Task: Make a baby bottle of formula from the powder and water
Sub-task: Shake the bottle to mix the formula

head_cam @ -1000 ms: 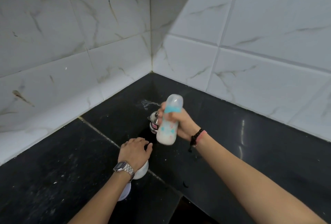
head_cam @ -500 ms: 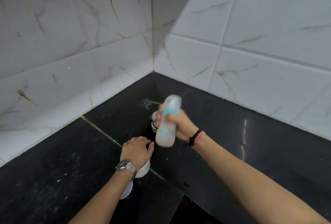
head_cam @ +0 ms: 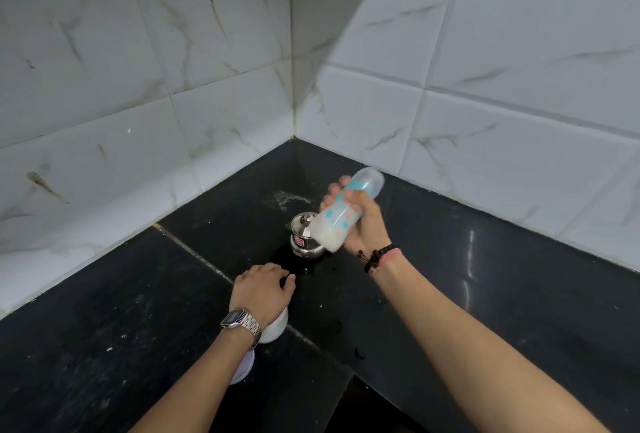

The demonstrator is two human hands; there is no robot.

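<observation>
Leftmost, my left hand (head_cam: 261, 289) lies palm down over a white tub (head_cam: 275, 327) on the black counter (head_cam: 104, 328), fingers loosely bent and resting on its top; only the tub's right edge shows past my wrist, so I cannot tell whether the fingers actually grip it. A metal watch (head_cam: 242, 321) sits on that wrist, and a white lid (head_cam: 244, 368) lies flat on the counter just under the forearm. Beyond the hand, toward the corner, a small steel pot (head_cam: 304, 237) with its knobbed lid on stands upright, apart from my fingers, with wet patches around and behind it. Right of the pot and partly in front of it, my right hand (head_cam: 363, 224) is wrapped around the bottle (head_cam: 346, 211), fingers and thumb closed on its middle near the teal collar. The bottle is in the air above the counter, tilted, clear cap up and to the right, base down and to the left, milky white liquid pooled in the lower end. Dark and pink bracelets (head_cam: 381, 256) circle that wrist.
</observation>
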